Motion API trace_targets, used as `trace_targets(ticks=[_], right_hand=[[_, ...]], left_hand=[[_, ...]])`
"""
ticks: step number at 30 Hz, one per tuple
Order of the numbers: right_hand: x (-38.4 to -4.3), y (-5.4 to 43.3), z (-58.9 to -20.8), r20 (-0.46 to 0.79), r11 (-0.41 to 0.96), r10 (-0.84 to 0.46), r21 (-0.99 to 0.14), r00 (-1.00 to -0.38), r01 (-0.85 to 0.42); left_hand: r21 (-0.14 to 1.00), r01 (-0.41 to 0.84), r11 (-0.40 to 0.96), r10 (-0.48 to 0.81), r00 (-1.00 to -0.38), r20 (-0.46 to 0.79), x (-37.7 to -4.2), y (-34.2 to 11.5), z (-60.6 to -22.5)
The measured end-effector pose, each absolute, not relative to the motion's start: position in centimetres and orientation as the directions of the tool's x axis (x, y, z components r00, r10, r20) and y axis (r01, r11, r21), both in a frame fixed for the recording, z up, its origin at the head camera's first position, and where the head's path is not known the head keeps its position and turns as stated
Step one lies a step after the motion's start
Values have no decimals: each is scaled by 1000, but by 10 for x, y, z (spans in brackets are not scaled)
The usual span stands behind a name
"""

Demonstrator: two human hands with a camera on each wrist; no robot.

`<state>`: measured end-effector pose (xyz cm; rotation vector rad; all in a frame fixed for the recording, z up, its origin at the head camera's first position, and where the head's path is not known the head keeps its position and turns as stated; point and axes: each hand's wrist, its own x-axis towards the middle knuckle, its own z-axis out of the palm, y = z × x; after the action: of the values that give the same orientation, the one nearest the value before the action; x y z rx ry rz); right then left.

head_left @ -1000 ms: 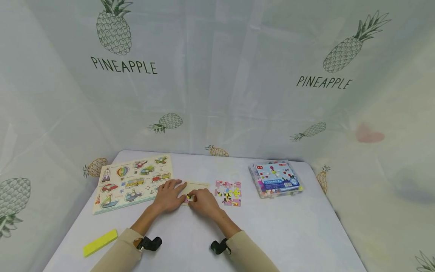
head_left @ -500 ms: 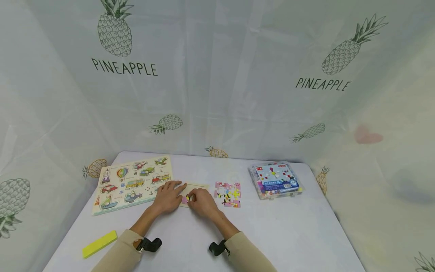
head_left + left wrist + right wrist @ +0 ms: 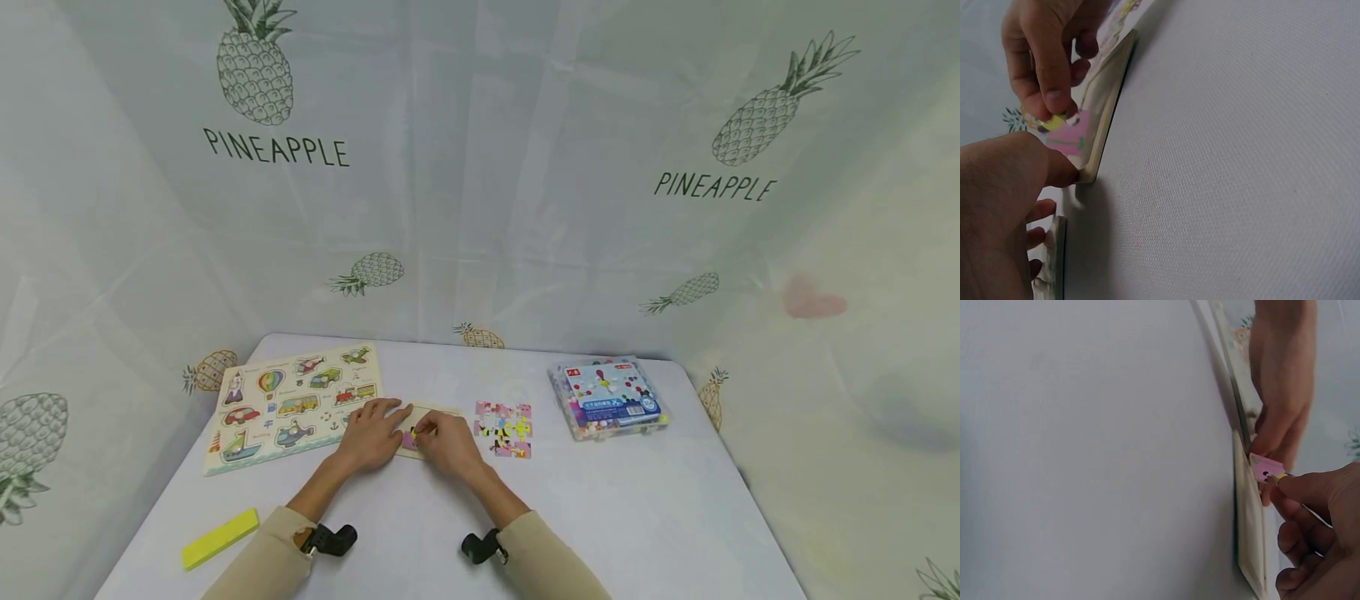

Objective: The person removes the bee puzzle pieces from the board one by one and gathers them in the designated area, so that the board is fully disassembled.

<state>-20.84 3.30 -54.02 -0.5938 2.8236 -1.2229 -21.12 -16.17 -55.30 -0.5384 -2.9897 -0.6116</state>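
Note:
A small wooden puzzle tray (image 3: 442, 409) lies flat in front of me. My left hand (image 3: 370, 436) rests with fingers spread at its left side, the thumb (image 3: 1060, 170) touching the near left corner. The other left fingers reach over the edge of a larger picture board (image 3: 258, 421). Between right thumb and fingertips, my right hand (image 3: 450, 447) pinches a pink and yellow jigsaw piece (image 3: 1265, 467) at the tray's left end. Fingertips cover part of that piece. In the left wrist view, pink jigsaw surface (image 3: 1067, 139) shows inside the tray corner beneath the right fingers.
Several jigsaw pieces (image 3: 503, 430) lie grouped right of the tray. Farther right stands a clear plastic box (image 3: 613, 397) with a blue label and colourful parts. A yellow block (image 3: 220, 539) lies at the near left. A pineapple-print curtain (image 3: 480, 208) surrounds the white table (image 3: 630, 508).
The right fingertips have shifted slightly on the piece at the tray's left end. My left hand stays in place. The other things have not moved.

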Motion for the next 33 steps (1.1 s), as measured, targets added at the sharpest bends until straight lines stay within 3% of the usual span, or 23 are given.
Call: trace_targets(ticks=[11,21,33], right_hand=[[-206,95,-522,94,644,-285,-718,-954,-263],[-205,129,-531,-2,727,-172,-675,-985,-125],[-208,135,-535,22,779,-210,-600,-977,-181]], left_hand=[[368,333,868,334,-940,63,-213,-163,-551],[401,352,846,342,-935,97,-215,-169,-563],[390,378,840,361,-925,120,-215,-165,-560]])
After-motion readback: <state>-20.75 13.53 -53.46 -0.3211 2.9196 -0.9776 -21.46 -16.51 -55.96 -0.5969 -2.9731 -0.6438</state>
